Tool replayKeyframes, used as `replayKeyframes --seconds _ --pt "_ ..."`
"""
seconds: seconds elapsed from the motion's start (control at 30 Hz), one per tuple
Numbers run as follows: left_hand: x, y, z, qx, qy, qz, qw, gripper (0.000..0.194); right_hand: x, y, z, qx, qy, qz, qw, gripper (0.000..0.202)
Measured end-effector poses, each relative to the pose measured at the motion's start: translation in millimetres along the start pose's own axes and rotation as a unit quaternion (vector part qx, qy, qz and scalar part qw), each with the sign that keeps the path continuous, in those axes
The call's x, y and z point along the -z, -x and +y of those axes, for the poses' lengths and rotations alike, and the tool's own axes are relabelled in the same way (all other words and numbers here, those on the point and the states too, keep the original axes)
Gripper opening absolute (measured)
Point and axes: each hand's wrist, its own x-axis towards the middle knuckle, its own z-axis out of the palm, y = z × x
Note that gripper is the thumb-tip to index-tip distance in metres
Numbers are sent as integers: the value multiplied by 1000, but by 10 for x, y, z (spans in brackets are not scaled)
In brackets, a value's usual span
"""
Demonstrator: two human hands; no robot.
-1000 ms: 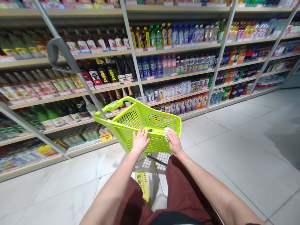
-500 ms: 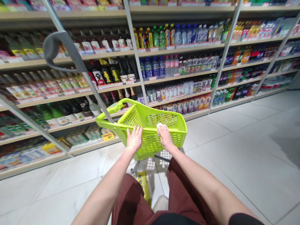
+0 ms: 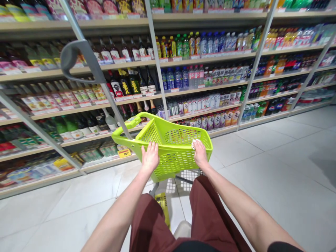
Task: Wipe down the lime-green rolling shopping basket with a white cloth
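Observation:
A lime-green plastic shopping basket cart (image 3: 170,159) stands right in front of my knees, with a grey pole and handle (image 3: 90,63) rising from its left end. My left hand (image 3: 151,156) rests on the near rim left of the middle, its fingers stretched over the edge. Near the right end of the same rim, my right hand (image 3: 200,154) is closed on a crumpled white cloth (image 3: 194,143), pressing it against the rim. Most of the cloth is hidden under the fingers. The basket's inside looks bare where it shows.
Long shelves (image 3: 204,60) of bottled and canned drinks run behind the cart. A yellow price sign (image 3: 124,153) hangs low at left. Between my legs lie a yellow floor marking (image 3: 162,206) and a pale seat edge (image 3: 183,229). Light tiles (image 3: 283,168) stretch to the right.
My right hand has slid the cloth rightward along the near rim, toward the basket's right end. My left hand stays on the rim. The view has shifted slightly.

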Motion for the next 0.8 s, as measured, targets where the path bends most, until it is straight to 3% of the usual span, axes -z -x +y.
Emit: replayKeyframes --seconds 0.27,0.33,0.43,0.53,0.6,0.67,0.8 --pt "91 31 -42 1 -2 3 1000 56 -481 -108 -784 80 -76 -54 992 44" --pt "95 42 -92 18 -9 19 1000 58 -460 -94 -809 91 -71 -76 990 47" --pt "77 58 -132 25 -18 28 999 61 -255 -62 -569 78 -37 -105 991 53" --pt "56 68 -119 26 -19 30 999 62 -53 -39 -294 28 -3 -86 996 53" --pt "55 73 -98 25 -15 32 999 61 -39 -35 -269 8 -1 -65 998 51" --pt "69 78 -80 23 -8 34 999 61 -140 -45 -411 12 -20 -55 998 52" --pt "128 76 -72 20 5 35 999 59 -467 -119 -961 67 -77 -78 992 55"
